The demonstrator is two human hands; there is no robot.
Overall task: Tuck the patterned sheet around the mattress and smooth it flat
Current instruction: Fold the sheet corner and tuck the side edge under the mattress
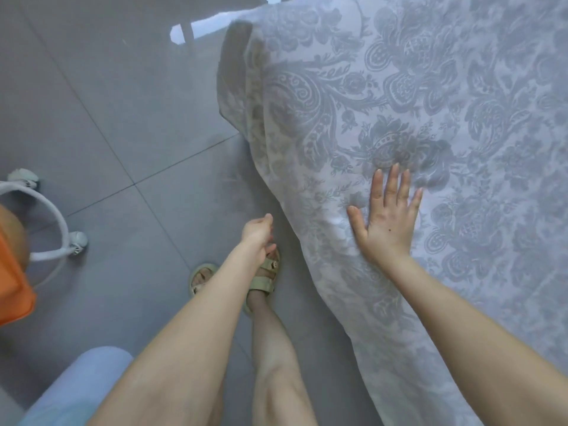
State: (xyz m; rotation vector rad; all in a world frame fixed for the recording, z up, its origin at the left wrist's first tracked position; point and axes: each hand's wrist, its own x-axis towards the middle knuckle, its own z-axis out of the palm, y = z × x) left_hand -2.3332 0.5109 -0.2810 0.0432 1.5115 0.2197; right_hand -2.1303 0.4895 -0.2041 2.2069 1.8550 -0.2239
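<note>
Sheet with a grey-blue floral pattern fills the right of the head view. It is spread over the mattress, which is hidden beneath it. The right hand lies palm down on the sheet with its fingers straight and spread, just inside the bed's near side edge. To the left of that hand the sheet turns over the edge and hangs down the side in loose folds toward the floor. Whether its hem touches the tiles cannot be told. Far ahead of the hand the cloth rounds a corner that lies in shadow.

The left hand is off the bed and well apart from the right one. It hangs over the floor just beside the draped cloth, its fingers loosely curled and holding nothing. Below it the person's feet stand in beige sandals, close to the hanging side.

Left of the left hand a wide stretch of grey tiled floor lies open. Farther left stands a white ring-shaped base on small wheels. At the frame's edge is an orange thing, too blurred to tell whether it is a container or what it holds. Pale blue cloth shows beside the left forearm.
</note>
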